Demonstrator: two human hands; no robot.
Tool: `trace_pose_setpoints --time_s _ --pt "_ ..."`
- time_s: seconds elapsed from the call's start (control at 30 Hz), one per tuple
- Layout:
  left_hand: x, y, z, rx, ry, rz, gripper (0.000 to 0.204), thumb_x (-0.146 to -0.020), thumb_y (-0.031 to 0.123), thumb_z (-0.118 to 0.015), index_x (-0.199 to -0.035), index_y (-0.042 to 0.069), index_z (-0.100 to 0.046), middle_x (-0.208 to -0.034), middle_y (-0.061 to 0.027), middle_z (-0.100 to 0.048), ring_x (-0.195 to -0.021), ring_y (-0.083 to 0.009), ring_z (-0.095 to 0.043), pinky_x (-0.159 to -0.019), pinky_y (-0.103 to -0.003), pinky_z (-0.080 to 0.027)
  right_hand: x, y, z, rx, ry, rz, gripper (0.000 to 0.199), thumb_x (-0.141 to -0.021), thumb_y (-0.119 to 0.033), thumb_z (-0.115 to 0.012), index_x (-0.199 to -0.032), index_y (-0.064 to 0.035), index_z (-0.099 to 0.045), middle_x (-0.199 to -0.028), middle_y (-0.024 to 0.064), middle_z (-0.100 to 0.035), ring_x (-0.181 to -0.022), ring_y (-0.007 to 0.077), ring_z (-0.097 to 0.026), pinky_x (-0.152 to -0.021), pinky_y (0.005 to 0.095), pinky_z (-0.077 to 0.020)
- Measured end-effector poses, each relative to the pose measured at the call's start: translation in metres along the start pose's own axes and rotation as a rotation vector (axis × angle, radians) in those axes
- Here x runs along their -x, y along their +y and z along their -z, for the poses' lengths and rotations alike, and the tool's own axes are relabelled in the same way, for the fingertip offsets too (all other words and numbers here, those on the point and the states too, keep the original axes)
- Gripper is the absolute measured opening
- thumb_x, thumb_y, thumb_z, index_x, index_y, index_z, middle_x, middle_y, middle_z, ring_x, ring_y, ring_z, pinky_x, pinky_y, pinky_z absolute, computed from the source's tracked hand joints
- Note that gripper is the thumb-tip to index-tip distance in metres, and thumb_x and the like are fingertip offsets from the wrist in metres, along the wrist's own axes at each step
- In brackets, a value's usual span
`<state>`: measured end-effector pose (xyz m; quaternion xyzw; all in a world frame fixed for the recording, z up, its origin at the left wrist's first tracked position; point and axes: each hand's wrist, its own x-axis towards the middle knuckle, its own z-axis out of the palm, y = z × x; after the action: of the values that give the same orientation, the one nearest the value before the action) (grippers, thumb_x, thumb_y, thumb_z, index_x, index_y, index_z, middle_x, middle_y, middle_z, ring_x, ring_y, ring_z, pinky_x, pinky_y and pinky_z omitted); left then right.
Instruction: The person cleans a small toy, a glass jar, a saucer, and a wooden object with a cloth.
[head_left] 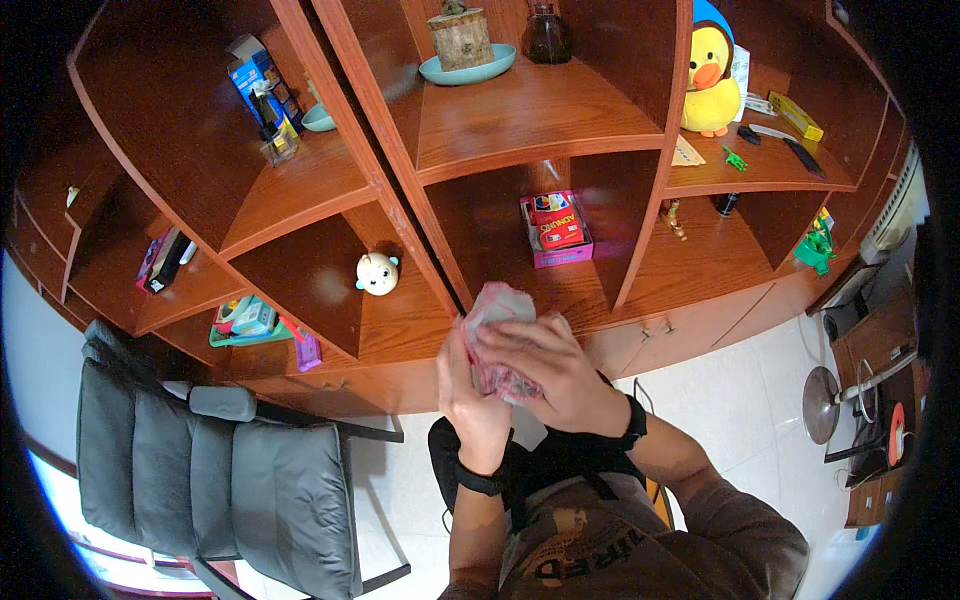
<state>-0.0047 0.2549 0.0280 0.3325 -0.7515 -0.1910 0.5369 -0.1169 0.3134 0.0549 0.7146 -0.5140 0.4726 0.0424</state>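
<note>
A crumpled pink and whitish cloth (501, 301) is bunched between my two hands, in front of the wooden shelf unit. My left hand (470, 405) grips it from the left side, thumb up along its edge. Across the front of the cloth lies my right hand (552, 372), its fingers bent over the folds and pressing them into the left palm. Part of the cloth is hidden behind the right fingers, and a reddish fold shows below them. Dark bands circle both wrists.
The wooden shelf unit (545, 155) holds a pink box with red packets (562, 245), a round white animal figure (377, 273), a yellow duck plush (712, 95) and a log piece on a blue dish (470, 72). A black padded chair (285, 500) stands left; a fan (822, 405) is right.
</note>
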Motion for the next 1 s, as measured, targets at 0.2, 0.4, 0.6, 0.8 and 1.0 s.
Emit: trace_pose_setpoints --time_s 0.2,0.4,0.6,0.8,1.0 --pt "0.003 -0.006 0.004 0.180 -0.008 0.133 0.073 -0.059 0.001 -0.080 -0.124 -0.003 -0.047 -0.114 -0.0178 -0.056 -0.103 -0.0291 -0.057 -0.088 -0.037 -0.046 0.006 0.013 0.005 -0.941 0.426 -0.465 0.029 -0.092 -0.028 -0.050 -0.099 -0.0007 -0.057 -0.088 0.0117 -0.063 -0.079 0.0185 -0.061 -0.071 0.0317 -0.0486" --pt "0.006 0.003 0.005 0.550 -0.097 0.248 0.076 -0.067 -0.007 -0.070 -0.133 -0.003 -0.034 -0.130 -0.0164 -0.044 -0.116 -0.0252 -0.047 -0.098 -0.037 -0.039 0.002 0.017 -0.006 -1.060 0.224 -0.351 0.050 -0.095 -0.037 -0.042 -0.127 0.0023 -0.041 -0.129 0.0160 -0.044 -0.117 0.0225 -0.046 -0.095 0.0334 -0.0383" --pt "0.012 0.000 0.004 0.516 -0.191 0.084 0.070 -0.070 -0.010 -0.063 -0.133 -0.004 -0.034 -0.136 -0.0226 -0.038 -0.124 -0.0339 -0.041 -0.102 -0.039 -0.034 -0.002 0.017 -0.019 -0.939 0.128 -0.458 0.044 -0.098 -0.031 -0.038 -0.128 0.0004 -0.041 -0.127 0.0116 -0.048 -0.113 0.0179 -0.049 -0.096 0.0297 -0.0381" --pt "0.013 0.000 -0.001 0.182 -0.078 -0.196 0.056 -0.071 -0.006 -0.065 -0.124 -0.002 -0.048 -0.133 -0.0262 -0.041 -0.121 -0.0409 -0.043 -0.100 -0.044 -0.037 0.002 0.025 -0.026 -1.292 0.292 -0.640 0.050 -0.098 -0.039 -0.030 -0.119 0.0038 -0.046 -0.115 0.0137 -0.056 -0.103 0.0176 -0.055 -0.092 0.0300 -0.0426" --pt "0.013 0.003 -0.004 -0.042 -0.088 -0.244 0.049 -0.075 -0.003 -0.061 -0.122 -0.002 -0.051 -0.135 -0.0263 -0.038 -0.127 -0.0419 -0.035 -0.106 -0.047 -0.024 -0.001 0.021 -0.027 -1.308 0.462 -0.702 0.044 -0.098 -0.034 -0.036 -0.110 0.0036 -0.054 -0.100 0.0102 -0.062 -0.087 0.0125 -0.058 -0.077 0.0250 -0.0459"
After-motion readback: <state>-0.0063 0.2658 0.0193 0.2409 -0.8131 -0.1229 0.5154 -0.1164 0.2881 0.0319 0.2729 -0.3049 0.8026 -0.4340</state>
